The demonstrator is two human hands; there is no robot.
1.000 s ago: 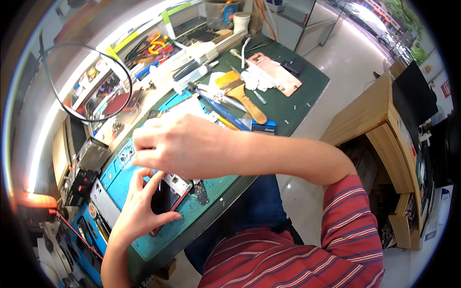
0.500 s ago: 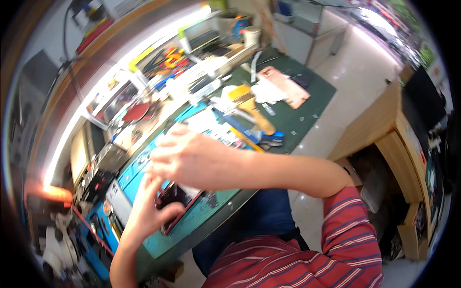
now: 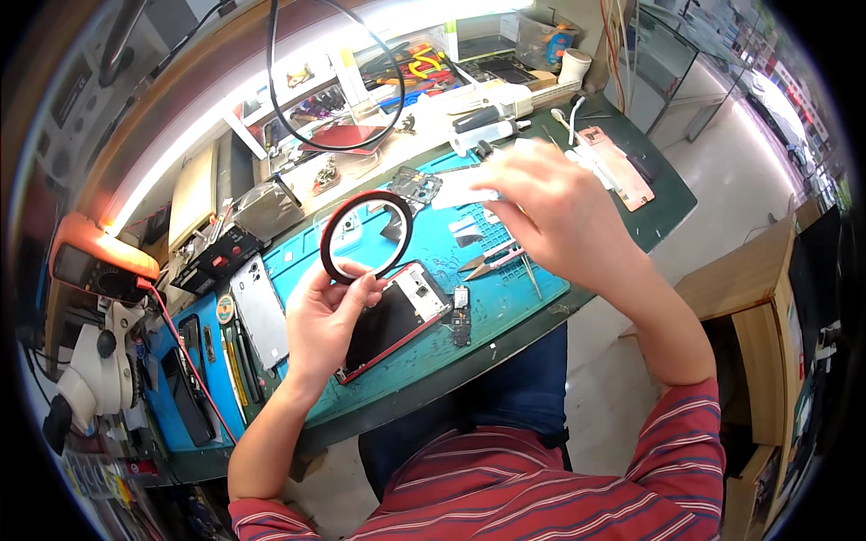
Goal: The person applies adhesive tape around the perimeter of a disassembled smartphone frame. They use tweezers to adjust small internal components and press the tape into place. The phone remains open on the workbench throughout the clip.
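Note:
My left hand [image 3: 323,316] pinches a narrow roll of tape [image 3: 326,243], a black and red ring standing on edge above the bench. Beneath it lies an opened phone [image 3: 388,326] with a red frame and a dark inside. Further right, my right hand [image 3: 557,209] is raised over the blue mat [image 3: 424,361], fingers drawn together; what they hold, if anything, I cannot make out. Below that hand rest small pliers [image 3: 492,262] and tweezers [image 3: 531,276]. A small dark phone part [image 3: 461,317] sits beside the phone.
An orange multimeter [image 3: 101,254] stands at the left near a silver phone back [image 3: 261,311] and a dark phone [image 3: 186,397]. A pink phone back [image 3: 616,169] lies at the far right. A black cable loop [image 3: 403,86] hangs over the tool shelf.
My hands were close together over the phone; now they are wide apart. The right has moved right, and the tape roll shows clearly in my left. The view has shifted too.

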